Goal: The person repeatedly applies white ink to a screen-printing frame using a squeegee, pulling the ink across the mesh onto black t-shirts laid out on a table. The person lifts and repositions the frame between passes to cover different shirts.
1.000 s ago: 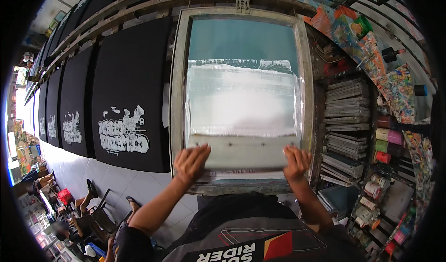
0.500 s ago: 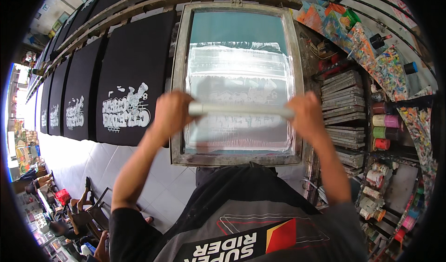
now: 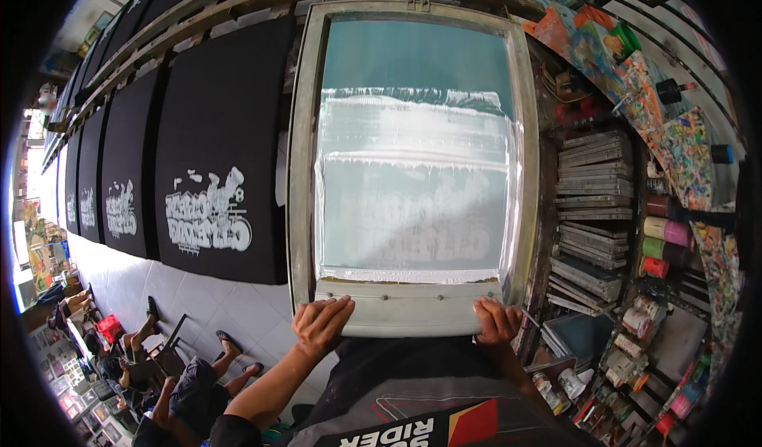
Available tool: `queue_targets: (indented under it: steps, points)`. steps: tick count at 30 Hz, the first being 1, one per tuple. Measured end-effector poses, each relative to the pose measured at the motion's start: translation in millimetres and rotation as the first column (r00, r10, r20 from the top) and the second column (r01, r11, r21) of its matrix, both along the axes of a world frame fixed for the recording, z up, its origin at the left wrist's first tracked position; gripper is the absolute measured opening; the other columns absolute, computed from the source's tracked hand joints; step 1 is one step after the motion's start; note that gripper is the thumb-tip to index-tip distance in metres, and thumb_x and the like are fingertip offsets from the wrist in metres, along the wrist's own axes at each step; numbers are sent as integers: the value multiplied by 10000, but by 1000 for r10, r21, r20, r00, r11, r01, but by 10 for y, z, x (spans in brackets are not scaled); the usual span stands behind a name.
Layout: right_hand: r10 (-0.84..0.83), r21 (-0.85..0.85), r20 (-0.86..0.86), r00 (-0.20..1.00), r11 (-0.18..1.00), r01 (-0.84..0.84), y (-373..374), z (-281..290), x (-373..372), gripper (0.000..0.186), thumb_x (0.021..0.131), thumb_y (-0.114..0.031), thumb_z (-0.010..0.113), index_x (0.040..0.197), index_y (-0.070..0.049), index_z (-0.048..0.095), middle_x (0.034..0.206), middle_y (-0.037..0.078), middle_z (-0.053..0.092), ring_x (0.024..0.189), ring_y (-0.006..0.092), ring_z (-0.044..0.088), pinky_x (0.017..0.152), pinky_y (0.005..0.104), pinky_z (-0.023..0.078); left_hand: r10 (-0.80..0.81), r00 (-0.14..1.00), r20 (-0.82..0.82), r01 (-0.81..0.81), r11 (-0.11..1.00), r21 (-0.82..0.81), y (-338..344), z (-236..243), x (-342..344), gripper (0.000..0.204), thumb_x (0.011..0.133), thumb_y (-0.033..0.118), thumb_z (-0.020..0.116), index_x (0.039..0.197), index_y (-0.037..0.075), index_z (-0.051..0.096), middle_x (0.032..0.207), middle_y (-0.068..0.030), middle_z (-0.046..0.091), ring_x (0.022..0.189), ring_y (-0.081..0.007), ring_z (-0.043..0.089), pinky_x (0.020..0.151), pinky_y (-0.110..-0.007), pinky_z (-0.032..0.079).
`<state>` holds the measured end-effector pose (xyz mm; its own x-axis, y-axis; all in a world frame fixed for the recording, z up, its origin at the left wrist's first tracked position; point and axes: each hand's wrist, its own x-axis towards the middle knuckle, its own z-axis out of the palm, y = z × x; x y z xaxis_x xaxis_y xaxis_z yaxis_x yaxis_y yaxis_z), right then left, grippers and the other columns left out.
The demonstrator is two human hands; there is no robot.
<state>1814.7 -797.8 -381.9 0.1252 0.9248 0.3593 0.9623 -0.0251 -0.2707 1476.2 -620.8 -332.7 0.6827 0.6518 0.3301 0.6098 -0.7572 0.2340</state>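
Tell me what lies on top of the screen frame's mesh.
White ink is smeared in bands across the mesh of the screen frame, and a faint lettered design shows through. What lies beneath the screen is covered.

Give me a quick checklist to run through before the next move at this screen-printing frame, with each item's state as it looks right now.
1. Left hand on the near edge of the screen frame: ok, fingers rest on it.
2. Right hand on the same edge: ok.
3. Squeegee at the near end of the mesh: ok, lying across between the two hands.
4. White ink spread over the mesh: ok, a broad band shows at the far half.
5. Frame lying flat on the garment below: cannot tell, the underside is hidden.
6. Printed black shirt beside the frame kept apart from it: cannot tell, their edges look very close.
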Motion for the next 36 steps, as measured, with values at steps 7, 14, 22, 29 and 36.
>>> queue_targets:
  steps: [7,14,22,29,36]
  points:
    - [-33,25,6,999,999,33,1037,-194,443,232,892,-25,686,1080,-84,810,1072,71,772,904,291,705,820,449,503,-45,999,20,43,997,62,1055,-208,432,308,783,93,776,1078,154,838,1097,5,825,848,-184,726,681,-332,514]
    - [144,-112,-41,989,983,-148,2647,187,1453,233,762,-138,853,969,-57,783,976,144,743,925,373,684,875,476,491,56,943,-327,-99,988,-115,2609,178,1097,495,744,490,940,1104,164,843,978,-80,793,893,-304,755,758,-445,610]
    - [208,-329,-212,955,905,-270,2145,942,1274,224,786,-199,899,914,-70,767,928,138,743,919,365,700,945,460,490,-6,917,-399,-160,910,-383,2143,968,1031,493,733,535,946,1000,127,870,869,-132,807,818,-293,796,785,-419,638]
    - [161,-62,-151,975,983,-171,203,289,299,429,727,-69,704,1135,-135,818,1100,46,731,1005,279,658,1025,510,474,-120,992,-29,110,967,-232,263,363,49,624,534,13,822,1142,153,818,1116,1,789,981,-252,698,835,-399,607]
    - [123,43,-118,985,992,-118,-143,4,-16,475,737,-166,668,1195,-110,780,1156,58,693,1072,301,627,1006,531,466,-118,993,-16,113,978,-177,-92,95,-171,654,585,184,903,1230,187,794,1226,18,757,1047,-260,667,893,-418,538]
